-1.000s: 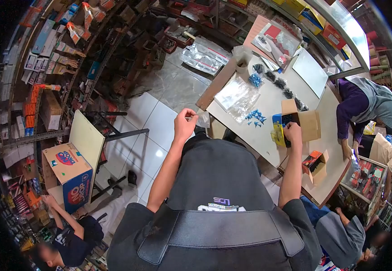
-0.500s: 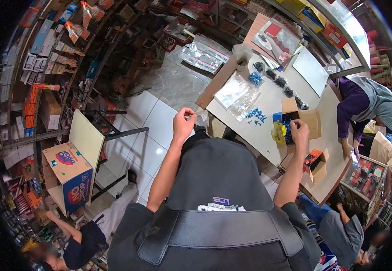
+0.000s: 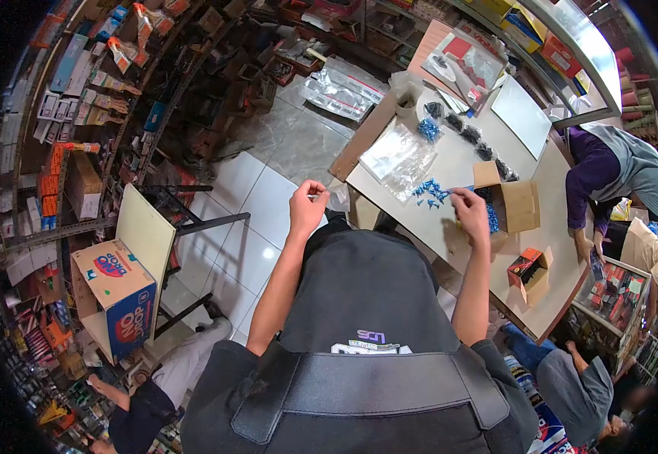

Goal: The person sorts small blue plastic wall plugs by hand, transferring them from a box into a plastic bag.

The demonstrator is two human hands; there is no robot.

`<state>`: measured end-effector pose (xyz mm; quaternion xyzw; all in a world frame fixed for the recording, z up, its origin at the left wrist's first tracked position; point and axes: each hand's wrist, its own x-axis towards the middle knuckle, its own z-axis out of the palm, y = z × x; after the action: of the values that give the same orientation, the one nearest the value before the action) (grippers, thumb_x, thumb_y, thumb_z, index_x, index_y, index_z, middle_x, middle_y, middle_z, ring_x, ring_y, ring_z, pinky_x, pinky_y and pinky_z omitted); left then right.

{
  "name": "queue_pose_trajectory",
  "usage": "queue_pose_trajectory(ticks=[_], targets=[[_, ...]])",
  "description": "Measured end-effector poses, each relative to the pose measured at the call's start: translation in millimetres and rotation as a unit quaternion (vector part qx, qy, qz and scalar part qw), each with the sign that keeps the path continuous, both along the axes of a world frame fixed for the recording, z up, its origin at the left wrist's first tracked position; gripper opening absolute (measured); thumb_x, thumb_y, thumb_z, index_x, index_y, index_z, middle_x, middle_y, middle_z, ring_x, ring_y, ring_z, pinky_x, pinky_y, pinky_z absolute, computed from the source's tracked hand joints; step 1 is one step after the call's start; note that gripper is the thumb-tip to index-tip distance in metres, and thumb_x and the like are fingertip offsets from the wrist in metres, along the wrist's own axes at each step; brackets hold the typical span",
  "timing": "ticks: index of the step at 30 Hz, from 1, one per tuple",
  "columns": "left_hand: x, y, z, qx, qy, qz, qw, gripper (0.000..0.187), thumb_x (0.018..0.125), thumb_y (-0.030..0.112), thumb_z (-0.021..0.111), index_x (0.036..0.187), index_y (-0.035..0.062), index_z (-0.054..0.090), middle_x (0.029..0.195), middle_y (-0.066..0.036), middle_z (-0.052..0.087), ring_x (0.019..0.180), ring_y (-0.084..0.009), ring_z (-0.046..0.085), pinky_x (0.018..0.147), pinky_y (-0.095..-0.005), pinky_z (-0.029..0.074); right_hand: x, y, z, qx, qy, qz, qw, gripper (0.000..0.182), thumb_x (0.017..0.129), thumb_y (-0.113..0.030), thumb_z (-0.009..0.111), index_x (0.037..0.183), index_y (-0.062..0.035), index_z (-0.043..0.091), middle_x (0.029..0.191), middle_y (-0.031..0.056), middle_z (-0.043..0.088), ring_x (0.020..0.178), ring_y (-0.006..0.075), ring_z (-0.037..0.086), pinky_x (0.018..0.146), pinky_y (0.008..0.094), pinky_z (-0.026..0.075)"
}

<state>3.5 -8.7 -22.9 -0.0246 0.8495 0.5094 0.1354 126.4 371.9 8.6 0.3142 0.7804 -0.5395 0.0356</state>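
Note:
My left hand (image 3: 310, 204) is closed in a pinch on a small clear plastic bag (image 3: 338, 198), left of the table edge. My right hand (image 3: 470, 215) is over the table, fingers pinched together beside a pile of blue screws (image 3: 430, 192); a small blue piece shows at its fingertips. Just right of that hand stands an open cardboard box (image 3: 517, 206) with blue pieces inside, partly hidden by the hand. Clear plastic bags (image 3: 399, 157) lie behind the loose pile. A filled bag of blue pieces (image 3: 429, 129) and several bags of black pieces (image 3: 470, 136) lie farther back.
A smaller orange-and-black box (image 3: 529, 274) stands at the table's (image 3: 450, 234) right. A white board (image 3: 520, 117) lies at the back. One person in purple sleeves (image 3: 598, 178) leans beside the table; others are at lower right and lower left. A NO DROP carton (image 3: 121, 295) sits at left.
My right hand has moved left from the open box to beside the loose blue pile. My left hand has barely moved. The person at lower left has shifted downward.

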Motion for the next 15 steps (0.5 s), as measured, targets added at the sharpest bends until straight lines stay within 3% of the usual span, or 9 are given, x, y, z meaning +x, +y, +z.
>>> queue_pose_trajectory(ticks=[3, 4, 7, 15], targets=[[1, 2, 1, -0.003, 0.008, 0.001, 1.000, 0.013, 0.086, 0.010, 0.074, 0.095, 0.0027, 0.068, 0.086, -0.004, 0.070, 0.072, -0.0099, 0.063, 0.064, -0.0271, 0.051, -4, -22, -26, 0.100, -0.007, 0.064, 0.993, 0.023, 0.086, -0.018, 0.074, 0.105, -0.0058, 0.077, 0.071, 0.0074, 0.066, 0.064, 0.0128, 0.059, 0.063, 0.0311, 0.049], [2, 2, 4, 0.002, -0.003, 0.004, 1.000, 0.013, 0.085, 0.010, 0.074, 0.095, 0.0028, 0.068, 0.086, -0.004, 0.070, 0.071, -0.0099, 0.063, 0.064, -0.0271, 0.051, -4, -29, -35, 0.129, -0.017, 0.051, 0.990, 0.025, 0.085, -0.020, 0.075, 0.105, -0.0060, 0.077, 0.071, 0.0126, 0.066, 0.065, 0.0183, 0.062, 0.065, 0.0336, 0.051], [4, 0, 4, 0.009, -0.008, 0.012, 1.000, 0.013, 0.085, 0.010, 0.074, 0.094, 0.0028, 0.068, 0.086, -0.004, 0.070, 0.070, -0.0100, 0.062, 0.063, -0.0270, 0.051, -10, -36, -49, 0.164, -0.021, 0.059, 0.984, 0.025, 0.086, -0.019, 0.073, 0.104, -0.0025, 0.076, 0.067, 0.0073, 0.065, 0.061, 0.0133, 0.057, 0.060, 0.0318, 0.048], [7, -3, -4, -0.009, 0.000, 0.008, 1.000, 0.013, 0.085, 0.012, 0.074, 0.093, 0.0030, 0.068, 0.086, -0.004, 0.070, 0.068, -0.0098, 0.062, 0.062, -0.0269, 0.050, -18, -34, -44, 0.149, -0.031, 0.032, 0.988, 0.026, 0.087, -0.021, 0.073, 0.105, -0.0023, 0.076, 0.073, 0.0090, 0.070, 0.068, 0.0142, 0.065, 0.067, 0.0313, 0.053]])
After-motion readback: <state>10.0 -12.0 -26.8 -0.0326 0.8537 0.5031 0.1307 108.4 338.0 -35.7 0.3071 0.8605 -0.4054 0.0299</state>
